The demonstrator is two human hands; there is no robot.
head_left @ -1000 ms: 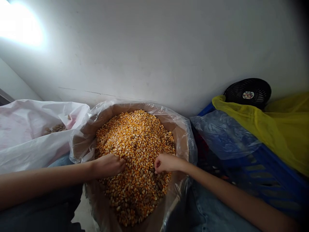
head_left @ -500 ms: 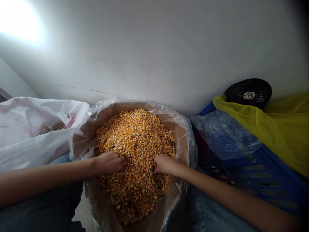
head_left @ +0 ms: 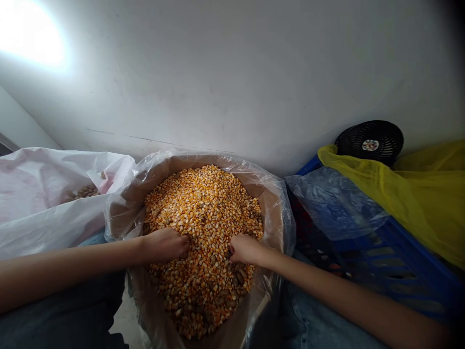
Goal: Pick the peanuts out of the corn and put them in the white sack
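A heap of yellow-orange corn kernels (head_left: pixel 209 203) fills a box lined with clear plastic (head_left: pixel 272 198). Brownish peanut-like pieces (head_left: pixel 240 276) are mixed in, mostly toward the near right of the heap. My left hand (head_left: pixel 169 245) rests on the left part of the kernels, fingers curled in; whatever it grips is hidden. On the right part, my right hand (head_left: pixel 243 249) is closed, its fingertips down at the kernels beside some brown pieces. What is between those fingers cannot be made out.
At the left lies a white sack (head_left: pixel 47 179) with brown pieces (head_left: pixel 83 192) inside. A blue crate (head_left: pixel 403 242) stands at the right, with clear plastic (head_left: pixel 337 203), yellow mesh (head_left: pixel 421 194) and a black fan (head_left: pixel 370 141) on it. A wall (head_left: pixel 232 72) rises behind.
My right hand has shifted very slightly to the left and down. My left hand has stayed in nearly the same place. The view has moved slightly.
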